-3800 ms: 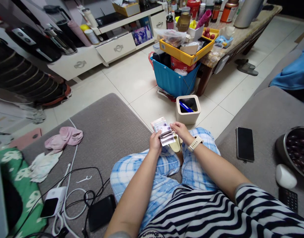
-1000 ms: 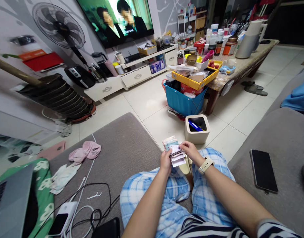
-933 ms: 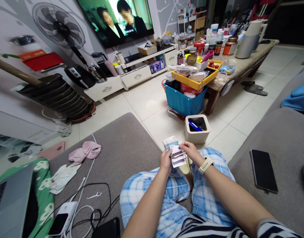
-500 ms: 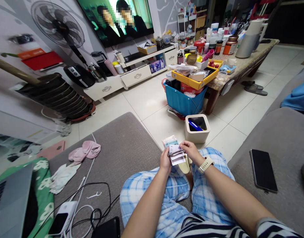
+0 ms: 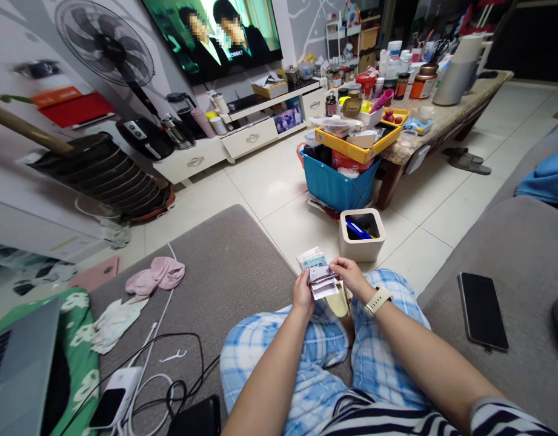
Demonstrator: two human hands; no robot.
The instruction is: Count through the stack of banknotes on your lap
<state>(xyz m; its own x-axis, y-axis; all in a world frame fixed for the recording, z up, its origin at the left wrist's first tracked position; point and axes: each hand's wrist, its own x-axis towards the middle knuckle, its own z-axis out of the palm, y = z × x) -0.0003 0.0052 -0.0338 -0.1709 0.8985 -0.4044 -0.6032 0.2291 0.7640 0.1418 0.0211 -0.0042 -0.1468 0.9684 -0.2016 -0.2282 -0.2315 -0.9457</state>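
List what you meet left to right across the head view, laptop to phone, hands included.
Laptop → pink cloth → left hand → notes → right hand → wrist strap → phone.

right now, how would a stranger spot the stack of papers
Start at the blue plaid trousers. Near their far edge, the left hand and right hand hold the stack of papers. It is printed and layered, unlike the boxy beige bin beyond.
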